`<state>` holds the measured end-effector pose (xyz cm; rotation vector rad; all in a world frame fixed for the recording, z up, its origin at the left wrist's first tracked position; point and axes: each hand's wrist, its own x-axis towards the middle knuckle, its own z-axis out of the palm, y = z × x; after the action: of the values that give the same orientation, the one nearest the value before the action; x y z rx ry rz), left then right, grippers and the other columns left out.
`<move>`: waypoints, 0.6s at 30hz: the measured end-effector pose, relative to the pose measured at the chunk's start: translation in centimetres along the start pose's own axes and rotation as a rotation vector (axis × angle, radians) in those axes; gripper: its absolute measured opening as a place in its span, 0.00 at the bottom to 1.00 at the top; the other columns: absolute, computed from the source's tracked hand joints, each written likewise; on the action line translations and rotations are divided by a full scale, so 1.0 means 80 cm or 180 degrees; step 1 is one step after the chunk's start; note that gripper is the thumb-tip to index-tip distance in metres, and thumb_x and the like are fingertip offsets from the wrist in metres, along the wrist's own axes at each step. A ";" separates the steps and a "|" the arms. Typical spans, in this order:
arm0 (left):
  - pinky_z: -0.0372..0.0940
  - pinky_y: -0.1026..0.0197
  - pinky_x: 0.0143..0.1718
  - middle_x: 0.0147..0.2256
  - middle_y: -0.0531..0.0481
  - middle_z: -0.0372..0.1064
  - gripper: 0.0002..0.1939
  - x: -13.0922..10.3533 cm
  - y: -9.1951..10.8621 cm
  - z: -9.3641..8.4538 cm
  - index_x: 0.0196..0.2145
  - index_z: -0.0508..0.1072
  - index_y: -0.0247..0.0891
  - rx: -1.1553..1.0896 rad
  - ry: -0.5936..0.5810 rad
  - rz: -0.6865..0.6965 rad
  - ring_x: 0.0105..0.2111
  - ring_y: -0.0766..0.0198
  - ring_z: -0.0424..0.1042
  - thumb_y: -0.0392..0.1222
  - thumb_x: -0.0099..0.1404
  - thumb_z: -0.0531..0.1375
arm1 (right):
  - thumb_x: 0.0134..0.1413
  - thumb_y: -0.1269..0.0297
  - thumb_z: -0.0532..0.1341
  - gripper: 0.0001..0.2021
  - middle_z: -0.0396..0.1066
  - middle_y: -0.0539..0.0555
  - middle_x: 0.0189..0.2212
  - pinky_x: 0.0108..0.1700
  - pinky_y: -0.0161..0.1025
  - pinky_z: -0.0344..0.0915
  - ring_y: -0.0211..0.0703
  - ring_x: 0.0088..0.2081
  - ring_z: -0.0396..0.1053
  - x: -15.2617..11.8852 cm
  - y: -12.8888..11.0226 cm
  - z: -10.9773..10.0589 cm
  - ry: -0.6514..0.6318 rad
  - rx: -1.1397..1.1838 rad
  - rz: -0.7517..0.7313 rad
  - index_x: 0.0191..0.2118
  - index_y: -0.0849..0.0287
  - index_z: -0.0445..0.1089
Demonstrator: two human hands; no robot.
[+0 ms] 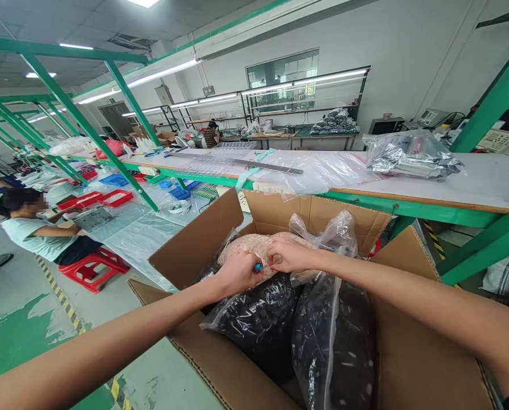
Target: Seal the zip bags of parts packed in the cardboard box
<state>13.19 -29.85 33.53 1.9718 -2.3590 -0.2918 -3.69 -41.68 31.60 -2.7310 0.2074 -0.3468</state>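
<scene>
An open cardboard box (408, 341) holds several clear plastic bags. Two bags in front, a left one (258, 319) and a right one (352, 341), contain small black parts. Behind them lies a bag of beige parts (248, 245). My left hand (241, 272) is closed at the near edge of the beige bag, with a small blue item showing at its fingertips. My right hand (288, 255) pinches the plastic of the same bag, just right of my left hand. The two hands are close together but apart.
Behind the box stands a long bench (485, 188) with a silver bag (412, 154) and a metal ruler (267, 165). A person (40, 228) sits on a red stool (94, 267) at the left; another sits farther back. Green posts rise on both sides.
</scene>
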 end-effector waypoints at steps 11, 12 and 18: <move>0.49 0.59 0.27 0.25 0.47 0.73 0.09 0.005 0.001 -0.002 0.28 0.76 0.37 0.0128 0.0029 0.0106 0.25 0.60 0.67 0.40 0.59 0.57 | 0.50 0.66 0.63 0.04 0.74 0.51 0.31 0.42 0.40 0.56 0.43 0.37 0.66 0.001 -0.002 -0.003 -0.0011 -0.0125 0.0176 0.30 0.58 0.75; 0.49 0.59 0.27 0.26 0.46 0.73 0.09 0.006 0.001 0.000 0.27 0.75 0.37 0.0151 0.0061 0.0161 0.26 0.60 0.68 0.40 0.60 0.56 | 0.50 0.67 0.62 0.04 0.74 0.51 0.30 0.41 0.40 0.56 0.42 0.36 0.66 0.001 -0.002 -0.003 -0.0020 -0.0120 0.0180 0.29 0.58 0.75; 0.55 0.58 0.28 0.29 0.44 0.75 0.12 0.014 0.002 0.005 0.32 0.77 0.38 0.0121 0.0129 0.0188 0.30 0.55 0.72 0.45 0.63 0.55 | 0.49 0.70 0.61 0.03 0.71 0.52 0.27 0.38 0.37 0.56 0.41 0.34 0.64 0.002 -0.007 -0.007 -0.0112 -0.0102 0.0177 0.28 0.60 0.72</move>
<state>12.77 -30.90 33.07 1.9007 -2.4101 -0.2038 -3.63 -41.37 32.34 -2.7545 0.2808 -0.2820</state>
